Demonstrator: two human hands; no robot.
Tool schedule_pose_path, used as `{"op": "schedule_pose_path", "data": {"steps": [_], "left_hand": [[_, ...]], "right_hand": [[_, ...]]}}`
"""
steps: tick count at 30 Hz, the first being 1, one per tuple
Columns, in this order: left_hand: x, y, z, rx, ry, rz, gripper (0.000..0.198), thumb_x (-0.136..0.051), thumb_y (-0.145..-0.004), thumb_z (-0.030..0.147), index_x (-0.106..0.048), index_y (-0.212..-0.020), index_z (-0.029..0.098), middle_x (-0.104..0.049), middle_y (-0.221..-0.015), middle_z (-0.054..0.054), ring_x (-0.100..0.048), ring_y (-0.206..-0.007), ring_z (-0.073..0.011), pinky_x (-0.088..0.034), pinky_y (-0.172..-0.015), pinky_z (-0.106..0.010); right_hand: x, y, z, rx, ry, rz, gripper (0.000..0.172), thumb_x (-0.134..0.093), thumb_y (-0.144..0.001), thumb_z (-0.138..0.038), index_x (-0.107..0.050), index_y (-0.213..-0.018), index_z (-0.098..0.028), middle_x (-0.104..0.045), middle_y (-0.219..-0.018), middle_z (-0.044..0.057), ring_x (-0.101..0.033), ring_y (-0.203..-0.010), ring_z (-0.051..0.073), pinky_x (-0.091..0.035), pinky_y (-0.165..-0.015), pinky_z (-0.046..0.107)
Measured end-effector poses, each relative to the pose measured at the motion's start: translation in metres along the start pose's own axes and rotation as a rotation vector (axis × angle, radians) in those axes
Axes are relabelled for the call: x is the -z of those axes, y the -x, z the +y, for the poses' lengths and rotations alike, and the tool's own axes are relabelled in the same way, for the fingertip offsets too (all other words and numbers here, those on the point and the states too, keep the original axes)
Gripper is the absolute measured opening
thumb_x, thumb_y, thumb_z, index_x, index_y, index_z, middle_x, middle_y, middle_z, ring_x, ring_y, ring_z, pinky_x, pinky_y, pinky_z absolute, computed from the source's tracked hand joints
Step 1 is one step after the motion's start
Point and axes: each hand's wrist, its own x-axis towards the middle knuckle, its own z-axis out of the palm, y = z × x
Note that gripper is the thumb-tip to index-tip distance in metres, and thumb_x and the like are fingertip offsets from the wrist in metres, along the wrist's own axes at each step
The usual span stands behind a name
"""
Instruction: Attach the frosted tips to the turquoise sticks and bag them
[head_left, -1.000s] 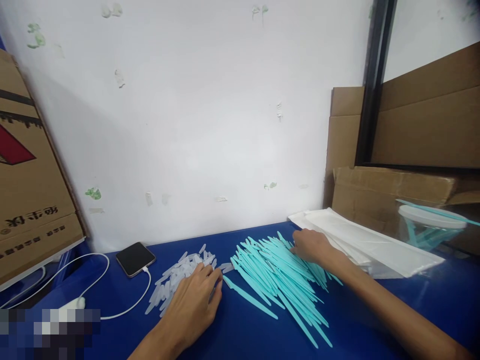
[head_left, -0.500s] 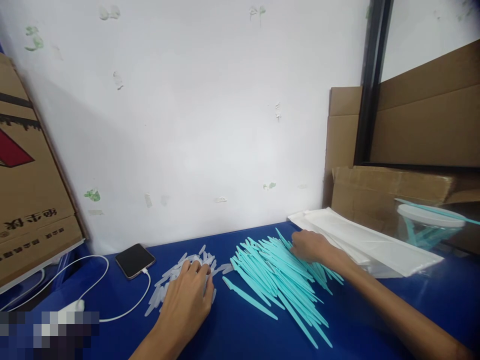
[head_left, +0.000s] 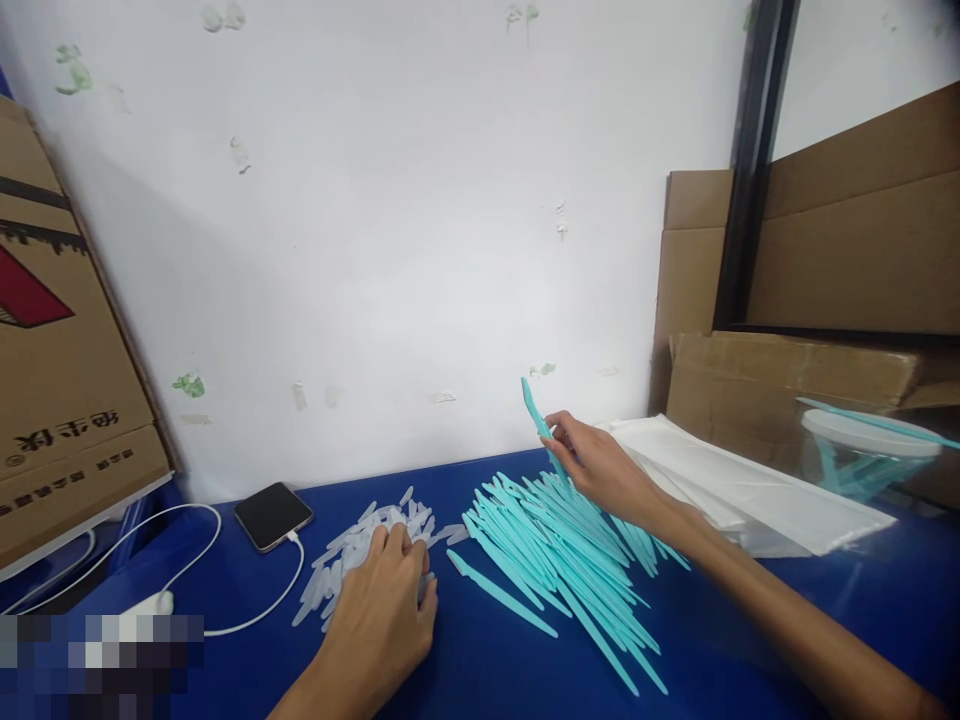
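My right hand (head_left: pixel 600 468) holds a turquoise eyebrow razor (head_left: pixel 534 408) between thumb and fingers, its blade end tilted up to the left. Below it lies a heap of the same eyebrow razors (head_left: pixel 555 545) on the blue table, with one single razor (head_left: pixel 502 595) apart at the heap's left side. My left hand (head_left: pixel 386 595) rests on a pile of translucent plastic blade caps (head_left: pixel 330 575). Its fingers are curled down into the caps, and the fingertips are hidden, so what they pinch does not show.
A phone (head_left: pixel 273 516) with a white charging cable lies left of the caps. White plastic bags (head_left: pixel 705 470) lie behind the right arm. A lidded clear tub (head_left: pixel 862 450) with a razor on top stands far right. Cardboard boxes (head_left: pixel 795 370) flank the table (head_left: pixel 480 670) against a white wall.
My right hand has risen from the far side of the heap, lifting one eyebrow razor out of it. My left hand has stayed on the caps, with only a slight shift of its fingers.
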Motion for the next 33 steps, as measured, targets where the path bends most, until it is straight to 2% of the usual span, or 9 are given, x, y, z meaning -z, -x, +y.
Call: {"op": "schedule_pose_path", "data": {"steps": [6,12,16,18,20,23,26,33], "left_hand": [[-0.008,-0.004,-0.004,-0.06,0.048,-0.001,0.026,-0.038,-0.093,0.02,-0.063,-0.089,0.018,-0.061,-0.099,-0.012,-0.057,-0.096,-0.0297,-0.048,-0.062,-0.033],[-0.007,-0.007,-0.007,-0.101,0.117,0.063,0.031,-0.03,-0.1,0.026,-0.06,-0.093,0.02,-0.062,-0.096,-0.01,-0.059,-0.092,-0.0274,-0.047,-0.062,-0.033],[0.001,-0.008,-0.009,-0.04,0.232,0.087,0.033,-0.026,-0.102,0.032,-0.057,-0.097,0.021,-0.063,-0.087,-0.006,-0.061,-0.075,-0.0223,-0.046,-0.061,-0.033],[0.003,-0.009,-0.01,-0.037,0.285,0.085,0.032,-0.028,-0.102,0.033,-0.058,-0.099,0.022,-0.064,-0.084,-0.005,-0.062,-0.072,-0.021,-0.047,-0.063,-0.032],[0.002,-0.01,-0.01,-0.048,0.297,0.089,0.033,-0.031,-0.102,0.034,-0.061,-0.1,0.023,-0.067,-0.083,-0.004,-0.064,-0.076,-0.0218,-0.049,-0.066,-0.033],[-0.002,-0.01,-0.01,-0.094,0.3,0.134,0.035,-0.034,-0.101,0.034,-0.066,-0.109,0.023,-0.071,-0.094,-0.006,-0.066,-0.087,-0.0241,-0.051,-0.073,-0.035],[-0.004,-0.009,-0.008,-0.146,0.324,0.176,0.039,-0.032,-0.101,0.032,-0.067,-0.116,0.023,-0.071,-0.098,-0.007,-0.066,-0.089,-0.0239,-0.053,-0.073,-0.034],[0.0,-0.008,-0.008,-0.136,0.427,0.255,0.035,-0.034,-0.101,0.032,-0.067,-0.109,0.024,-0.073,-0.106,-0.006,-0.067,-0.098,-0.0236,-0.054,-0.083,-0.036]], "right_hand": [[-0.008,0.005,-0.005,0.084,-0.05,-0.016,0.025,-0.031,-0.104,-0.032,-0.047,-0.118,-0.02,-0.066,-0.097,0.008,-0.062,-0.074,0.02,-0.046,-0.063,0.031],[-0.016,0.01,-0.008,0.135,0.03,-0.09,0.031,-0.029,-0.105,-0.03,-0.042,-0.131,-0.019,-0.065,-0.082,0.005,-0.06,-0.065,0.019,-0.041,-0.055,0.027],[-0.017,0.011,-0.015,0.149,0.052,-0.112,0.029,-0.03,-0.106,-0.032,-0.043,-0.129,-0.021,-0.064,-0.077,0.002,-0.058,-0.061,0.018,-0.037,-0.051,0.026],[-0.017,0.013,-0.019,0.169,0.026,-0.113,0.028,-0.031,-0.106,-0.033,-0.044,-0.128,-0.022,-0.066,-0.08,0.002,-0.06,-0.063,0.018,-0.038,-0.053,0.026],[-0.018,0.014,-0.021,0.199,-0.021,-0.119,0.028,-0.033,-0.106,-0.034,-0.046,-0.128,-0.022,-0.069,-0.087,0.004,-0.064,-0.068,0.018,-0.042,-0.055,0.026],[-0.02,0.016,-0.024,0.234,-0.067,-0.124,0.029,-0.036,-0.106,-0.036,-0.048,-0.128,-0.022,-0.071,-0.096,0.005,-0.068,-0.076,0.018,-0.048,-0.06,0.027],[-0.022,0.016,-0.024,0.267,-0.061,-0.11,0.029,-0.037,-0.105,-0.036,-0.05,-0.127,-0.022,-0.071,-0.103,0.007,-0.07,-0.084,0.02,-0.052,-0.066,0.029],[-0.026,0.017,-0.023,0.326,-0.064,-0.107,0.03,-0.042,-0.104,-0.036,-0.055,-0.128,-0.024,-0.07,-0.105,0.006,-0.069,-0.085,0.019,-0.055,-0.071,0.031]]}}
